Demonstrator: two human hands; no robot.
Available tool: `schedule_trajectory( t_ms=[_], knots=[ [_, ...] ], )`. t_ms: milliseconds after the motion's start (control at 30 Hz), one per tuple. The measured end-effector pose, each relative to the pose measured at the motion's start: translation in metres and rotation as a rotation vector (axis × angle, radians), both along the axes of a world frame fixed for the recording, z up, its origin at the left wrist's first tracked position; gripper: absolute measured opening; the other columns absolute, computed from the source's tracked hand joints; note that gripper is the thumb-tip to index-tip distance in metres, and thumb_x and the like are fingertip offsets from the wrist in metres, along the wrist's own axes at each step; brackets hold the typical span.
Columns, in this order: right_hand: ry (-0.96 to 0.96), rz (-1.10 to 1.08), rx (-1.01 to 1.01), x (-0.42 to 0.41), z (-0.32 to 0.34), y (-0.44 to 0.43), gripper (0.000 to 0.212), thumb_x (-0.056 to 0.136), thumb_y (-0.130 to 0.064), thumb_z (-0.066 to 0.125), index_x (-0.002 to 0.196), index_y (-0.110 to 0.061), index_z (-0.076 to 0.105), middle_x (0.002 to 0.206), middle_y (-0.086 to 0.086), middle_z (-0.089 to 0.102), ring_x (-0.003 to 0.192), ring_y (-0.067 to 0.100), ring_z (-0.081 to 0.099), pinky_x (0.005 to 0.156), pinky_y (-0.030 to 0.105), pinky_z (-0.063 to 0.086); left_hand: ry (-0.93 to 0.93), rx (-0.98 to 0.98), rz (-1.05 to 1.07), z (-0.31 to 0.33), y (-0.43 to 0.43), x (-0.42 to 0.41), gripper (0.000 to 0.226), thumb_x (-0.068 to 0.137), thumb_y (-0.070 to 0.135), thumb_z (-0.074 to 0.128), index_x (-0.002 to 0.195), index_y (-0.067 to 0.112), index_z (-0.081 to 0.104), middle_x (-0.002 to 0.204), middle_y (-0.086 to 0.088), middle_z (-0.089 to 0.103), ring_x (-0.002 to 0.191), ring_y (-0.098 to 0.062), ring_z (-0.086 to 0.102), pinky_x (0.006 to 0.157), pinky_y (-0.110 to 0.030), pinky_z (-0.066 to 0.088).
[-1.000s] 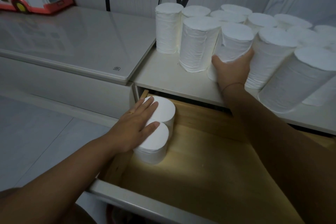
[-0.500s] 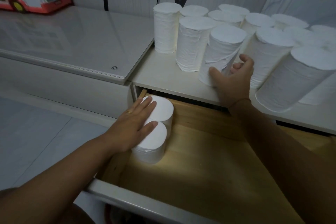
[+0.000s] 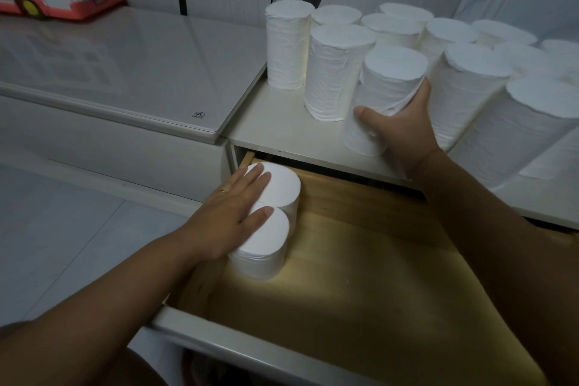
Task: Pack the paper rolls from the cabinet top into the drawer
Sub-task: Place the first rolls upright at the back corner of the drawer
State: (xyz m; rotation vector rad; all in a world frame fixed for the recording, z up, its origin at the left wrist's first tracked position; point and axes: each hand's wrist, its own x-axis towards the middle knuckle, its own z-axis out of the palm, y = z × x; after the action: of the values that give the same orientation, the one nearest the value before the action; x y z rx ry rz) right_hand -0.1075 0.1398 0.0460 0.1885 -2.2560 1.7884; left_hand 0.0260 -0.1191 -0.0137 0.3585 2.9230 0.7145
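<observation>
Right hand (image 3: 404, 131) around a paper roll (image 3: 388, 81), left hand (image 3: 232, 213) flat on drawer rolls (image 3: 279, 188), "CCC" mark (image 3: 199, 115) nearby.

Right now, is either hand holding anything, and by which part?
The right hand grips one paper roll around its side. The left hand only rests flat on two rolls in the drawer.

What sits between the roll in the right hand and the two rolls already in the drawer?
Head view: nothing but a bare strip of cabinet top and its front edge separates the gripped roll from the two drawer rolls.
</observation>
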Motion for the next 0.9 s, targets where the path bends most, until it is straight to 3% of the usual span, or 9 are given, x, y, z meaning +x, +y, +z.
schedule_trajectory(
  t_ms=[233, 400, 533, 600, 700, 900],
  knots=[
    [-0.058, 0.144, 0.021, 0.067, 0.003, 0.005, 0.109, 0.055, -0.025, 0.088, 0.141, -0.018, 0.021, 0.136, 0.001, 0.044, 0.122, 0.014, 0.048, 0.098, 0.043, 0.048, 0.009, -0.048, -0.004, -0.001, 0.001, 0.0, 0.062, 0.098, 0.045, 0.032, 0.151, 0.028, 0.005, 0.158, 0.01, -0.007, 0.144, -0.005, -0.013, 0.115, -0.03, 0.0],
    [-0.084, 0.259, 0.028, 0.108, 0.005, 0.003, 0.109, 0.051, -0.021, 0.082, 0.141, -0.015, 0.02, 0.137, 0.005, 0.045, 0.122, 0.017, 0.05, 0.095, 0.045, 0.05, 0.046, -0.116, -0.019, -0.003, 0.003, 0.001, 0.063, 0.097, 0.048, 0.026, 0.151, 0.024, 0.004, 0.159, 0.007, -0.006, 0.144, -0.007, -0.014, 0.116, -0.03, -0.006],
    [-0.103, 0.319, 0.121, 0.13, -0.005, 0.002, 0.11, 0.051, -0.026, 0.084, 0.141, -0.015, 0.02, 0.138, 0.004, 0.043, 0.123, 0.016, 0.047, 0.096, 0.035, 0.05, 0.062, -0.133, -0.033, -0.006, 0.004, 0.002, 0.066, 0.093, 0.054, 0.018, 0.151, 0.025, 0.005, 0.159, 0.007, -0.005, 0.143, -0.005, -0.014, 0.116, -0.03, -0.005],
    [-0.112, 0.351, 0.157, 0.133, -0.02, 0.001, 0.107, 0.054, -0.013, 0.087, 0.139, -0.011, 0.022, 0.138, 0.006, 0.042, 0.124, 0.015, 0.046, 0.096, 0.027, 0.049, 0.069, -0.128, -0.035, -0.007, 0.003, 0.001, 0.066, 0.094, 0.056, 0.018, 0.151, 0.025, 0.005, 0.159, 0.007, -0.004, 0.143, -0.005, -0.014, 0.117, -0.031, -0.004],
    [-0.197, 0.412, 0.162, 0.134, -0.05, 0.0, 0.101, 0.059, 0.002, 0.084, 0.139, -0.007, 0.024, 0.137, 0.01, 0.042, 0.125, 0.019, 0.046, 0.096, 0.029, 0.05, 0.059, -0.122, -0.031, -0.007, 0.004, 0.001, 0.069, 0.091, 0.056, 0.019, 0.151, 0.025, 0.005, 0.159, 0.008, -0.005, 0.143, -0.004, -0.014, 0.117, -0.031, -0.003],
    [-0.275, 0.389, 0.208, 0.131, -0.102, -0.002, 0.101, 0.06, -0.003, 0.085, 0.139, -0.008, 0.022, 0.139, 0.009, 0.039, 0.129, 0.017, 0.041, 0.097, 0.017, 0.044, 0.065, -0.121, -0.028, -0.007, 0.004, 0.001, 0.063, 0.097, 0.047, 0.027, 0.151, 0.024, 0.005, 0.159, 0.008, -0.005, 0.143, -0.004, -0.014, 0.117, -0.03, -0.004]
  ],
)
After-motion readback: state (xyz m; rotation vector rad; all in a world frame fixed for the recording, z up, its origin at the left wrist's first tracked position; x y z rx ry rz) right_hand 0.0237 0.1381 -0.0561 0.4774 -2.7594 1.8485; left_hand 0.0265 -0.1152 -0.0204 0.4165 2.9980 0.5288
